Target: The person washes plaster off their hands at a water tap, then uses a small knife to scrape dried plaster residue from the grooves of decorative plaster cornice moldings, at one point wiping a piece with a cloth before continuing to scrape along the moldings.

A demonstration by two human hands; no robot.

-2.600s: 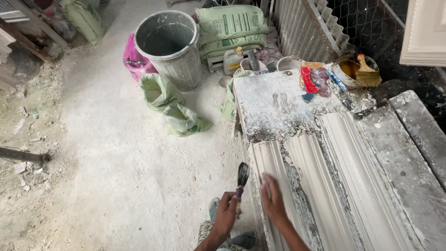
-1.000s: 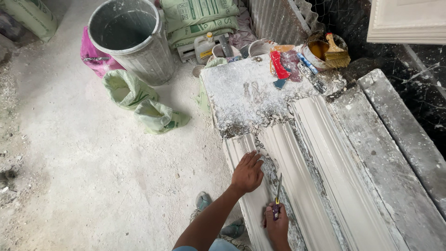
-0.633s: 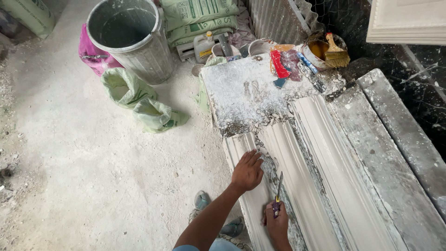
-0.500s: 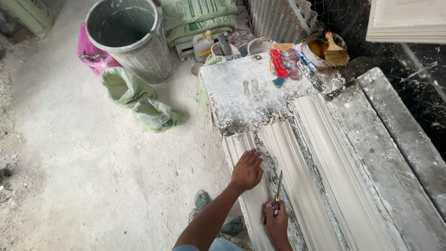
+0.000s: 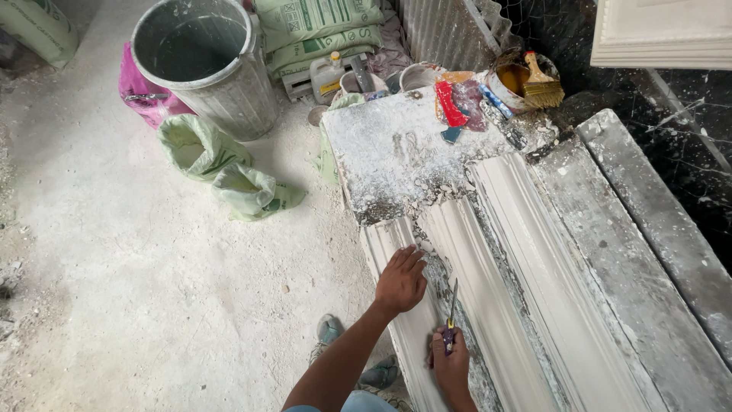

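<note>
Left hand (image 5: 400, 281) spread flat on white plaster moulding (image 5: 488, 305) on the worktop (image 5: 648, 252); right hand (image 5: 451, 365) fist-gripping small blade tool (image 5: 451, 313), tip in the groove.

Two green sacks (image 5: 316, 30) with dark print lie stacked flat at the top, just right of the grey bin (image 5: 202, 65); a third (image 5: 38, 27) shows at the top left corner. A pale plastic jug with a yellow cap (image 5: 326, 75) stands just below the stack. Two open, crumpled green bags (image 5: 221, 164) sit on the floor below the bin, and a pink bag (image 5: 141, 91) lies against its left side.
</note>
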